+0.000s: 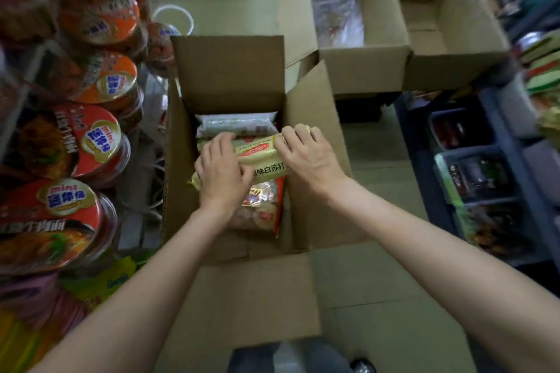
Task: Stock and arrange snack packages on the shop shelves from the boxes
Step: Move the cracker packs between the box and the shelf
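Cardboard box: both hands' fingers curled on one yellow cracker pack; three open boxes total.

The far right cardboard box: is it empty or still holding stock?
Empty, as far as shows: the far right cardboard box has its flaps open and only bare cardboard floor is visible inside; its near inner corner is hidden.

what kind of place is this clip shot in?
Most likely a small grocery or convenience shop aisle during restocking. Stacked instant noodle cups fill the shelf on the left, open cardboard boxes sit on the floor, and both hands reach into one box of cracker packages.
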Available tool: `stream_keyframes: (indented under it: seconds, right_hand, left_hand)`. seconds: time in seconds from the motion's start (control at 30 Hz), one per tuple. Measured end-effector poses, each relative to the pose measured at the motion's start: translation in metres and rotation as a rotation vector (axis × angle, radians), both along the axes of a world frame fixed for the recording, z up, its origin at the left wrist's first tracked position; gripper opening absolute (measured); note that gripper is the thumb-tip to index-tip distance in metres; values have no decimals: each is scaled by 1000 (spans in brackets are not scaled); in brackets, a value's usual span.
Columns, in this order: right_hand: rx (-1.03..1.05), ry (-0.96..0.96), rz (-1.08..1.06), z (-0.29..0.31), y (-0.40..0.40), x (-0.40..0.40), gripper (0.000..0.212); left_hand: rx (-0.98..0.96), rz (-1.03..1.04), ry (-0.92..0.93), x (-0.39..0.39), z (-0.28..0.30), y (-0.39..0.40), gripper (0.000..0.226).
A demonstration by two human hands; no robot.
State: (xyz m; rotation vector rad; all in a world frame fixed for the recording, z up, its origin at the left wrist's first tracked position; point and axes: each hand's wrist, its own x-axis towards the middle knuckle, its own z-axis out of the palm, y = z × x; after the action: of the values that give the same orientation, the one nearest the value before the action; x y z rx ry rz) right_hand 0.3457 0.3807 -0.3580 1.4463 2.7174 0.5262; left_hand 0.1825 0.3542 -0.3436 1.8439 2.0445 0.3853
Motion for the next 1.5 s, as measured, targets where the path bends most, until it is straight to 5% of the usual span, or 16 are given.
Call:
stream_keyframes:
  seconds: [0.2,0.37,0.47,0.6,0.7,0.87,1.2,1.5]
  right_hand:
    - [391,-86,42,143,-61,160,13]
    - [561,-72,-13,223,-149,278,20]
    - [606,-98,-171,251,-217,340,24]
    - [323,-54,-541,271,-315,419,66]
    - [101,94,-851,284,-374,455,88]
    - [-98,239,-1010,281,-429,478,112]
    - [58,131,-1189,244,-437,492,119]
    - [586,-48,-1191,372,-367,526,113]
  left_hand:
    - [-204,-467,-101,100,128,-8,102]
    - [-480,-748,-249,214,203,-38,107]
    - [-234,-861,-107,293,233,-76,100]
    - [263,-1000,321,379,262,-126,104]
    - [459,-1153,460,427,274,-153,100]
    - [602,-1351,384,493,277,-189,99]
    - [800,-1662,365,565,250,-187,100]
    - [1216,-1513,-115,626,356,-100,106]
